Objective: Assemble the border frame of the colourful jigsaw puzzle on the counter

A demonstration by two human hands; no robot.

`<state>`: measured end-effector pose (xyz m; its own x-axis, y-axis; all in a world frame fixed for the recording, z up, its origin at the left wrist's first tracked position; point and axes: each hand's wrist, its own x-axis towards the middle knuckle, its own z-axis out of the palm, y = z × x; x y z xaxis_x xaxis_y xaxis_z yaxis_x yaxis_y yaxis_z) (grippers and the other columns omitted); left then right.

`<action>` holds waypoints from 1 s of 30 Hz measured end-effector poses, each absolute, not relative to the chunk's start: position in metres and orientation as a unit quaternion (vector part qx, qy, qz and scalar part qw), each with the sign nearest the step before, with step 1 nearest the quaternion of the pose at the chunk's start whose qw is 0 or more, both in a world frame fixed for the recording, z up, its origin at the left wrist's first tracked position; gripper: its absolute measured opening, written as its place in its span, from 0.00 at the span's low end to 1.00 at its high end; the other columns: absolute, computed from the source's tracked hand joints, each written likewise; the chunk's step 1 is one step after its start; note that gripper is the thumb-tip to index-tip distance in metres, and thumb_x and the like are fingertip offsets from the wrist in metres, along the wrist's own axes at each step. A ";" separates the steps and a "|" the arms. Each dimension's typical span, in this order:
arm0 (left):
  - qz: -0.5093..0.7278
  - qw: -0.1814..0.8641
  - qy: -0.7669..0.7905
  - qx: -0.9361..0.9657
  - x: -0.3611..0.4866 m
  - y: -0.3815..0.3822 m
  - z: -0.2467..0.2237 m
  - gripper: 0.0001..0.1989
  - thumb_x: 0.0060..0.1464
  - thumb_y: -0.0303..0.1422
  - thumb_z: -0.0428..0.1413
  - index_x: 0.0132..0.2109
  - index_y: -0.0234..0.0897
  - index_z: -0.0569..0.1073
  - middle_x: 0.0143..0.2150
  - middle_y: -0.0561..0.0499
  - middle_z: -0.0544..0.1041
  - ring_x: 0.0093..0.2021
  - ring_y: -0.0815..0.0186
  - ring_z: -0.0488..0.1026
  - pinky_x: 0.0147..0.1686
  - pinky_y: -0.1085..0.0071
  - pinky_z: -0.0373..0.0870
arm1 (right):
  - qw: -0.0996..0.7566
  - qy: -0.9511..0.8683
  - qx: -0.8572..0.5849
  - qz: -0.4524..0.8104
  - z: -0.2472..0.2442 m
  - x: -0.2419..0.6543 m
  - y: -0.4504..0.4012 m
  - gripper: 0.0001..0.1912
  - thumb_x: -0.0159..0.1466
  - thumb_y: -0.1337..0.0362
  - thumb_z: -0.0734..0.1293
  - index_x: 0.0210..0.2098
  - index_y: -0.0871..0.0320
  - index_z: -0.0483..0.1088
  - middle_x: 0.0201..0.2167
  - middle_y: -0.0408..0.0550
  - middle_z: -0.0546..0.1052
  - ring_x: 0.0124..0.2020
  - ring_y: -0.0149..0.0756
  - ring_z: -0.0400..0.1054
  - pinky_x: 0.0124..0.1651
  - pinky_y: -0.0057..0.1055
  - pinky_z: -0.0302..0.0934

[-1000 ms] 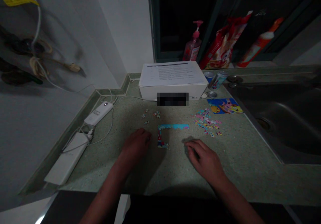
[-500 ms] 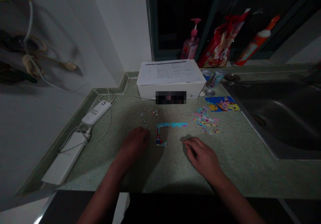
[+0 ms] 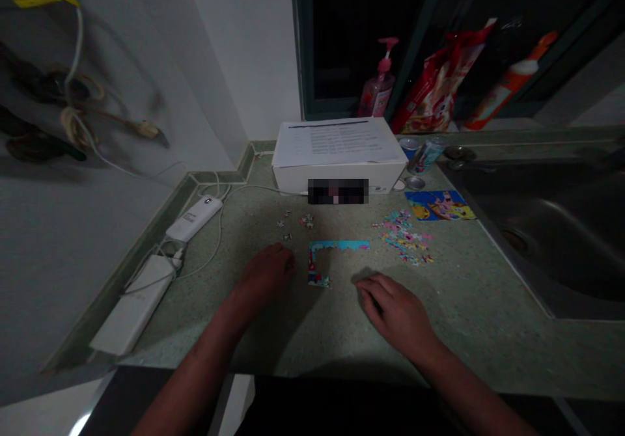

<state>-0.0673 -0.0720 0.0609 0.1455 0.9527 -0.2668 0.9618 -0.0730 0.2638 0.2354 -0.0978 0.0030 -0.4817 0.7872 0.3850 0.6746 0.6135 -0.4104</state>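
A partly joined jigsaw puzzle (image 3: pixel 338 245) lies on the green speckled counter, its pieces forming a top edge, a left edge and a short bottom corner. Just left of it rests my left hand (image 3: pixel 267 272), fingers curled, and what they hold, if anything, is hidden. My right hand (image 3: pixel 393 306) is on the counter to the lower right of the puzzle, with thumb and fingers apart and nothing between them. A heap of loose colourful pieces (image 3: pixel 403 235) spreads to the right. Beyond the puzzle are a small cluster of pieces (image 3: pixel 307 220) and several single ones.
A white box (image 3: pixel 336 149) with a printed sheet stands at the back. Beside it are cans (image 3: pixel 426 155) and a blue picture card (image 3: pixel 440 205). The sink (image 3: pixel 551 228) is at the right. White power devices (image 3: pixel 194 218) with cables lie at the left.
The whole view has shifted slightly, so the scene sits a little further right. Both hands have stayed in nearly the same places on the counter.
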 end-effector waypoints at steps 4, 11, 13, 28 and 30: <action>-0.015 0.194 0.648 0.737 -0.068 -0.071 0.060 0.09 0.68 0.30 0.54 0.47 0.39 0.79 0.49 0.44 0.79 0.47 0.56 0.77 0.46 0.62 0.71 | 0.276 -0.856 -0.425 0.108 0.003 0.235 -0.097 0.14 0.74 0.66 0.61 0.48 0.52 0.78 0.43 0.49 0.84 0.42 0.41 0.80 0.45 0.40 0.77; -0.004 0.184 0.649 0.738 -0.068 -0.074 0.059 0.10 0.70 0.31 0.52 0.48 0.39 0.79 0.48 0.45 0.79 0.47 0.57 0.77 0.45 0.64 0.69 | 0.289 -0.831 -0.462 0.113 0.000 0.239 -0.097 0.13 0.75 0.65 0.61 0.50 0.53 0.77 0.44 0.50 0.83 0.43 0.41 0.80 0.44 0.38 0.77; -0.006 0.186 0.649 0.737 -0.068 -0.074 0.058 0.09 0.70 0.30 0.53 0.48 0.39 0.79 0.48 0.45 0.79 0.47 0.56 0.77 0.45 0.63 0.69 | 0.296 -0.824 -0.471 0.111 0.000 0.240 -0.097 0.12 0.75 0.65 0.61 0.49 0.53 0.76 0.44 0.50 0.83 0.45 0.41 0.81 0.45 0.37 0.77; -0.024 0.184 0.649 0.737 -0.066 -0.073 0.063 0.10 0.70 0.31 0.52 0.47 0.38 0.78 0.48 0.44 0.79 0.47 0.56 0.77 0.44 0.63 0.68 | 0.315 -0.815 -0.475 0.108 0.000 0.240 -0.096 0.12 0.75 0.64 0.61 0.49 0.54 0.77 0.44 0.49 0.83 0.44 0.41 0.80 0.45 0.38 0.76; -0.015 0.181 0.651 0.737 -0.065 -0.074 0.061 0.10 0.71 0.31 0.52 0.48 0.38 0.79 0.48 0.44 0.79 0.47 0.55 0.77 0.45 0.63 0.68 | 0.309 -0.818 -0.472 0.112 0.001 0.239 -0.096 0.12 0.75 0.65 0.61 0.49 0.54 0.77 0.44 0.49 0.83 0.44 0.41 0.80 0.45 0.38 0.76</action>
